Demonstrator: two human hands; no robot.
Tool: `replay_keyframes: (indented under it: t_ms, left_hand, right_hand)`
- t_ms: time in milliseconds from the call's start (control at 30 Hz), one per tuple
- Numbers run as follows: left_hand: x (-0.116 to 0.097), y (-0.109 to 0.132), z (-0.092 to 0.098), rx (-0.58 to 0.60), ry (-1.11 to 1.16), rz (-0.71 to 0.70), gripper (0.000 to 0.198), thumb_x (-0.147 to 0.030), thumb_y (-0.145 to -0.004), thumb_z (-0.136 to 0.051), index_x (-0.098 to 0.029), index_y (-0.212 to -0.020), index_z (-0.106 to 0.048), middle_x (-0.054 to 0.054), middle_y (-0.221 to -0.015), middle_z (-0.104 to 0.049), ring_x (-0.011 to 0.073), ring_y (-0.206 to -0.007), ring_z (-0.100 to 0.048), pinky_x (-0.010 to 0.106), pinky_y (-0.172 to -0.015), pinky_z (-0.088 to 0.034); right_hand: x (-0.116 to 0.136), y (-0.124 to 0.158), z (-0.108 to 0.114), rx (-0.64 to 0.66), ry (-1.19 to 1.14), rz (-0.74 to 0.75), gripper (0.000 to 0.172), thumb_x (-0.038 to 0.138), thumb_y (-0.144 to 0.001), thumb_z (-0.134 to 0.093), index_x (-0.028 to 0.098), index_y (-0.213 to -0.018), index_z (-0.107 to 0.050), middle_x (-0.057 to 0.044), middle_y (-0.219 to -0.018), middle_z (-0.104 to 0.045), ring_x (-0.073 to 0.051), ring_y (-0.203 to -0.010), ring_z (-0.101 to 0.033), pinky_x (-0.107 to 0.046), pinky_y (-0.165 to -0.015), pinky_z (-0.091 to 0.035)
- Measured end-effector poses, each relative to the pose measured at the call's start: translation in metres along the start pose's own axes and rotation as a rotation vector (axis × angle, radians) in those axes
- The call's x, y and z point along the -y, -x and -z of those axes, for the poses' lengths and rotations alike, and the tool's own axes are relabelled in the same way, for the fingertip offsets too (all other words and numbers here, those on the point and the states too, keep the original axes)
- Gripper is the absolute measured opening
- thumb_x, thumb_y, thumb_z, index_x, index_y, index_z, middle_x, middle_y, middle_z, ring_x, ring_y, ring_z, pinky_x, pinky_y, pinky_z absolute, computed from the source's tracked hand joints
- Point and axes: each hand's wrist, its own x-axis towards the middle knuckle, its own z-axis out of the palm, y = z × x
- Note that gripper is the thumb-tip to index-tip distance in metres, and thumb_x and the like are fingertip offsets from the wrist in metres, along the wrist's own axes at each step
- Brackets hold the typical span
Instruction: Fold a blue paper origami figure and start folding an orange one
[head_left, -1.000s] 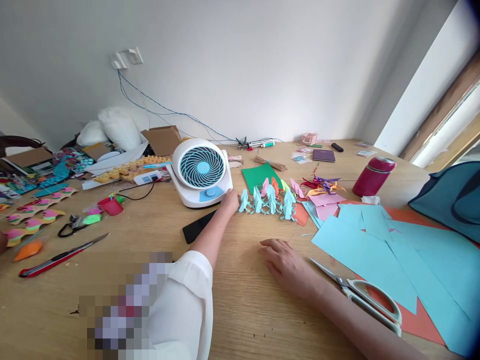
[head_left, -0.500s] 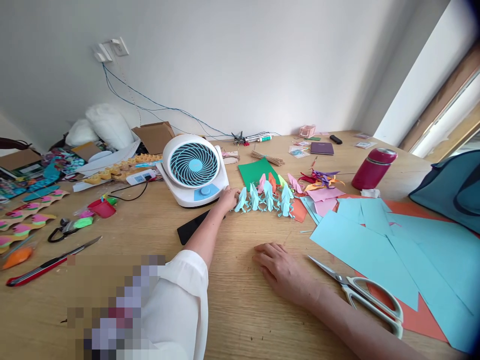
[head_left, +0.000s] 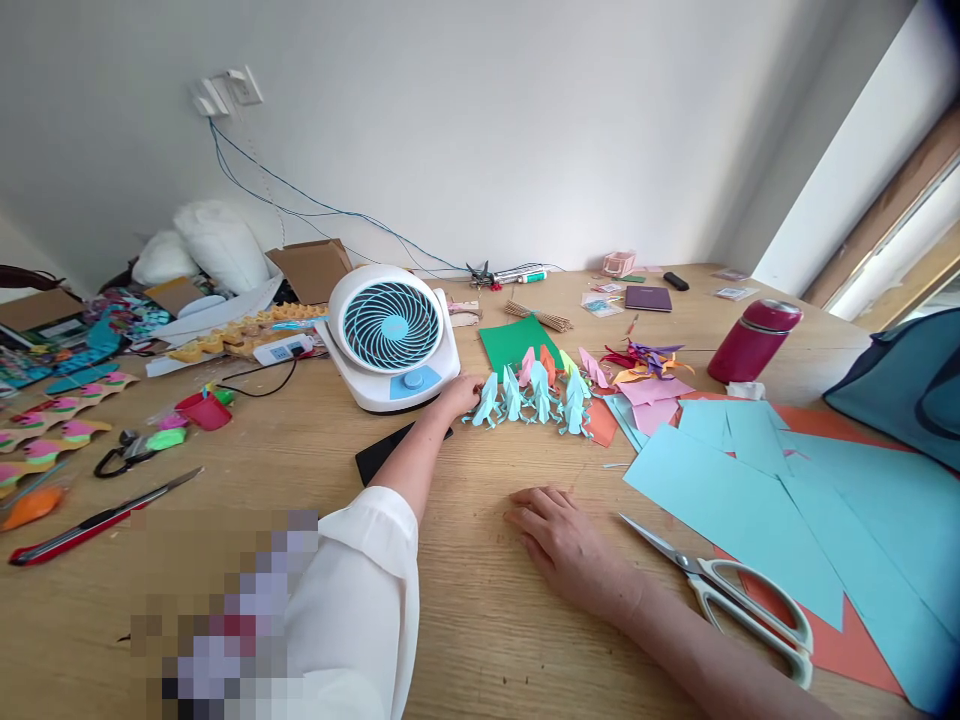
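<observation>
My left hand [head_left: 459,394] is stretched far forward, its fingers pinched on the leftmost light-blue paper figure [head_left: 486,401] in a row of several folded figures [head_left: 541,392]. That row stands on the wooden table [head_left: 480,620] just right of a white and blue desk fan [head_left: 391,335]. My right hand [head_left: 561,538] lies flat on the table nearer to me, fingers spread, holding nothing. White-handled scissors [head_left: 739,603] lie just to its right.
Light-blue paper sheets [head_left: 780,500] over orange sheets cover the right side, beside a red flask [head_left: 751,341] and a dark blue bag [head_left: 911,385]. A black phone [head_left: 386,453] lies under my left forearm. A red utility knife [head_left: 97,518], black scissors [head_left: 124,452] and paper crafts crowd the left.
The view shifted slightly. My left hand stays at the leftmost blue figure by the fan; my right hand has barely moved.
</observation>
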Motion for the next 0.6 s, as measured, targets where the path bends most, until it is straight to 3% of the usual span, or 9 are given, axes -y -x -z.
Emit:
replay_keyframes:
  t_ms: [300, 600]
  left_hand:
    - [0.012, 0.012, 0.000, -0.088, -0.033, 0.130, 0.035, -0.035, -0.095, -0.059, -0.017, -0.125, -0.058, 0.010, -0.125, -0.060, 0.0225, -0.107, -0.062, 0.043, -0.090, -0.055]
    - [0.010, 0.018, -0.001, -0.111, 0.071, 0.019, 0.035, -0.035, -0.095, -0.059, -0.016, -0.125, -0.058, 0.010, -0.124, -0.060, 0.0221, -0.105, -0.063, 0.043, -0.089, -0.055]
  right_hand:
    - [0.001, -0.001, 0.001, 0.014, 0.001, -0.002, 0.024, 0.008, -0.093, -0.048, 0.021, -0.108, -0.061, -0.009, -0.120, -0.061, -0.024, -0.110, -0.055, -0.044, -0.096, -0.044]
    - [0.001, 0.000, 0.000, -0.005, -0.004, 0.004, 0.022, 0.008, -0.093, -0.047, 0.020, -0.103, -0.061, -0.010, -0.120, -0.061, -0.024, -0.109, -0.055, -0.046, -0.095, -0.045]
